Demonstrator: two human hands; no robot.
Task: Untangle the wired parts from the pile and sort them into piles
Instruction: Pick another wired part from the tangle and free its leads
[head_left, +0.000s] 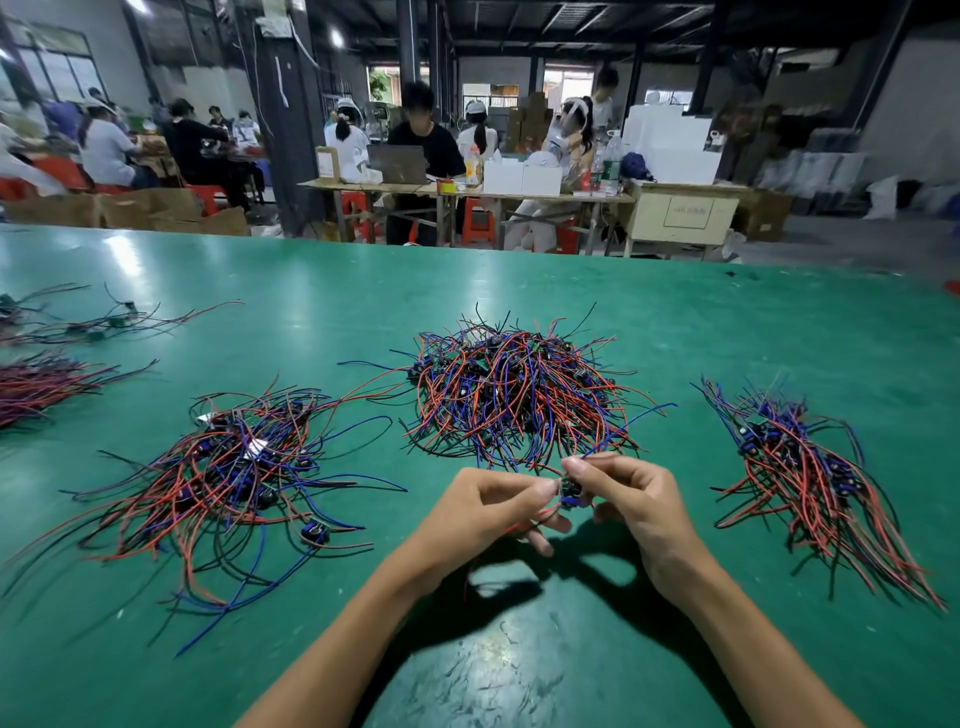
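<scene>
Both hands meet at lower centre of the frame, just above the glossy green bench (322, 291). The left hand (483, 512) and the right hand (631, 499) are both closed in a pinch on one small dark wired part (569, 491), with a blue bit at its lower end, held between their fingertips; a blue lead runs from it up and to the right, and red wire shows under the left fingers.

Directly beyond the hands, in the middle of the frame, lies the big tangled pile of red, blue and black wired parts (511, 395), its nearest strands reaching almost to the fingertips. At centre left sits a looser spread pile of the same wired parts (234, 467), with long leads trailing toward the lower left. At the right of the frame is a tidier bundle with its wires combed toward the lower right (810, 467). At the far left edge lies a bundle of mostly red and dark wires (36, 384), and above it a thin scatter of dark leads with small green boards (93, 325) (details too small to tell).

Across the top of the frame, seated workers at wooden tables (467, 189) appear blurred.
</scene>
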